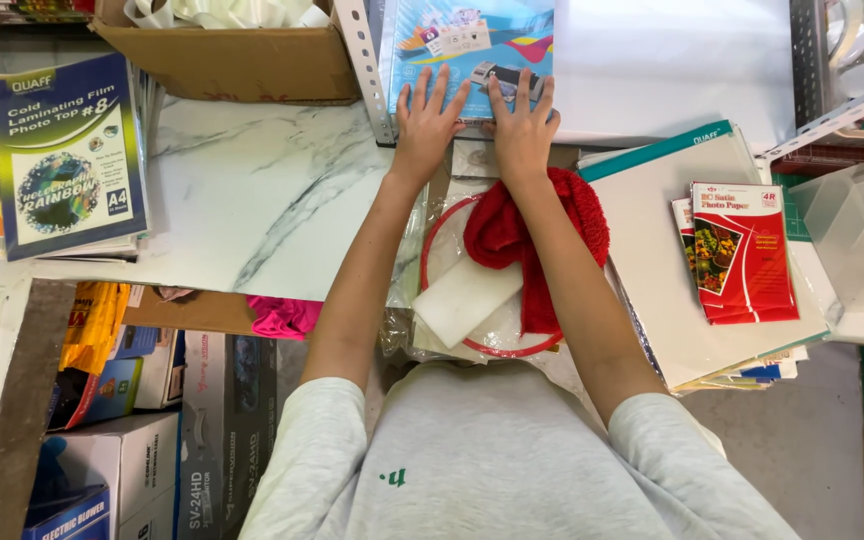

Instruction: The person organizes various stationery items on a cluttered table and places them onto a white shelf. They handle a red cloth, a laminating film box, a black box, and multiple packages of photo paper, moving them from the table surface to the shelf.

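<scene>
Both my hands lie flat, fingers spread, on the lower edge of a blue glossy paper pack (472,40) propped upright at the back of the marble-patterned table (252,190). My left hand (426,118) presses its left part, my right hand (522,118) the middle. Below my forearms lies a round red-rimmed hoop (442,240) in clear plastic, with a red fluffy cloth (497,235) and a white foam block (465,298) on it.
A cardboard box (242,55) stands at the back left beside a perforated metal bar (362,70). A film pack (67,150) lies far left. Red photo-paper packets (742,250) rest on a white paper stack (652,250) on the right, next to a translucent divider tray (862,230). Boxes (132,450) sit below left.
</scene>
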